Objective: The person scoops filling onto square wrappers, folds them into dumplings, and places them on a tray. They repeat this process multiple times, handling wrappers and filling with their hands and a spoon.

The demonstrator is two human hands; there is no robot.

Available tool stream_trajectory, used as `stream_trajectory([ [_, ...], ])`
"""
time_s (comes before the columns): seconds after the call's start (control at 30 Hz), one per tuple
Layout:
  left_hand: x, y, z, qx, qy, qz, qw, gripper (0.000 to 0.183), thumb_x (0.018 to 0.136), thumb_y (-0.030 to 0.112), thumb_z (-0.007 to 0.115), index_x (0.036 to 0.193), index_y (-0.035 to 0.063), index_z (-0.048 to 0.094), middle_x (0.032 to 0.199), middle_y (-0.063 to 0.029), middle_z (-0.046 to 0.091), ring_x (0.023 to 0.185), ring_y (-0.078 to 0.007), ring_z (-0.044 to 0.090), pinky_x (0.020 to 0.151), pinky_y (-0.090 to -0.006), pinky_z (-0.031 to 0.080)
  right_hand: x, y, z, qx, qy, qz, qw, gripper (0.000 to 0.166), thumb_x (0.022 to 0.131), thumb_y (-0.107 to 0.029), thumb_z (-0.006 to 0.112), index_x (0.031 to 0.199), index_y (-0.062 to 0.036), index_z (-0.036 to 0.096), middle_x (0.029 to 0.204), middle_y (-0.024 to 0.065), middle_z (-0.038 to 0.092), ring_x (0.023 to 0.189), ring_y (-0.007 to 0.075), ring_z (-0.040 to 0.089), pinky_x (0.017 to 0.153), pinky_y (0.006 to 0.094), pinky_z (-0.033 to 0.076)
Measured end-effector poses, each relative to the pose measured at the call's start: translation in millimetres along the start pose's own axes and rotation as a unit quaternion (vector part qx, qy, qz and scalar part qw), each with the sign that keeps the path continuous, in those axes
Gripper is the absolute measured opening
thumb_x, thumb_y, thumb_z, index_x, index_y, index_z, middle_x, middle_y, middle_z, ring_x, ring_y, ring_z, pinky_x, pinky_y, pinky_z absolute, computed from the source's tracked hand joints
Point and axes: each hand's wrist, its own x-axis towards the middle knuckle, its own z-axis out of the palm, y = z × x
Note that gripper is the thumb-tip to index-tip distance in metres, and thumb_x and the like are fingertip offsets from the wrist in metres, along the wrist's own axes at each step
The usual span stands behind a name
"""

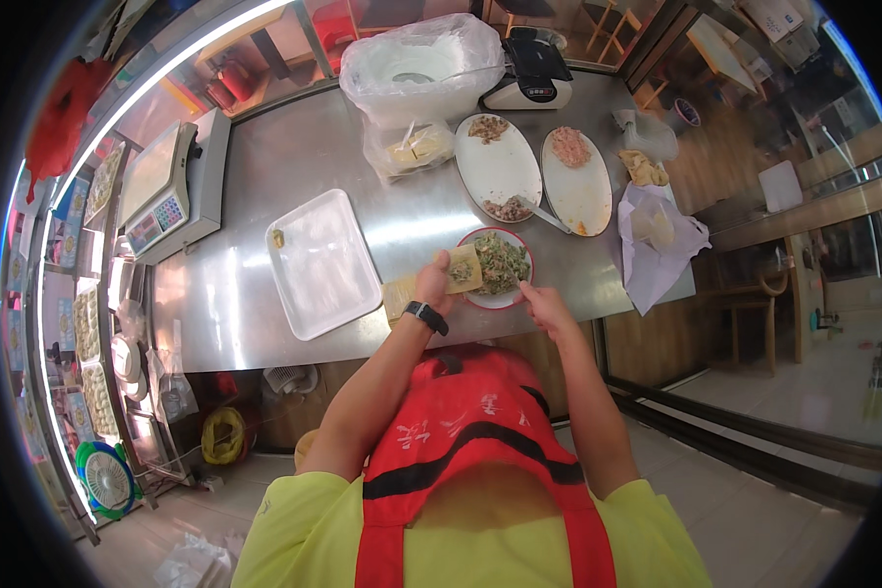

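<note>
A square yellow dough wrapper (474,278) lies across the fingers of my left hand (433,283), with a dab of green filling (459,273) on it. It is held at the left rim of a red-edged white bowl (528,246), which is heaped with chopped green filling (500,261). My right hand (547,309) pinches a thin utensil at the bowl's lower right; most of the utensil is hidden. Beneath my left wrist a stack of yellow wrappers (397,298) rests on the table. Further left is a white tray (327,268) bearing one small wrapped dumpling (278,237).
Two oval white plates (496,165) (592,195) with minced filling stand behind the bowl; a spatula (551,217) bridges them. Bagged wrappers (415,151), a plastic-lined tub (422,70) and a black-topped appliance (533,70) are at the back. A weighing scale (158,191) sits left, bags (658,235) right.
</note>
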Motion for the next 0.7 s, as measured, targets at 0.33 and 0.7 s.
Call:
stream_trajectory([
  [0.33, -1, -14, 3, -0.016, -0.005, 0.012, 1.0, 0.046, 0.101, 0.035, 0.029, 0.118, -0.001, 0.053, 0.116, -0.0151, 0.059, 0.101, -0.028, 0.06, 0.087, -0.0412, 0.048, -41, -24, 60, -0.34, 0.136, -0.248, 0.897, 0.034, 0.087, -0.034, 0.056, 0.079, -0.0027, 0.067, 0.069, 0.0196, 0.061, 0.067, 0.0362, 0.06, 0.06, 0.043, 0.046],
  [0.7, -22, 9, -15, 0.113, -0.106, 0.018, 0.988, 0.039, 0.096, 0.034, 0.046, 0.11, 0.0004, 0.057, 0.103, -0.0109, 0.065, 0.092, -0.0253, 0.064, 0.083, -0.0381, 0.05, -45, -53, 40, -0.346, 0.074, -0.268, 0.896, 0.034, 0.085, -0.036, 0.057, 0.08, -0.0039, 0.07, 0.068, 0.0187, 0.062, 0.067, 0.0367, 0.061, 0.06, 0.0413, 0.048],
])
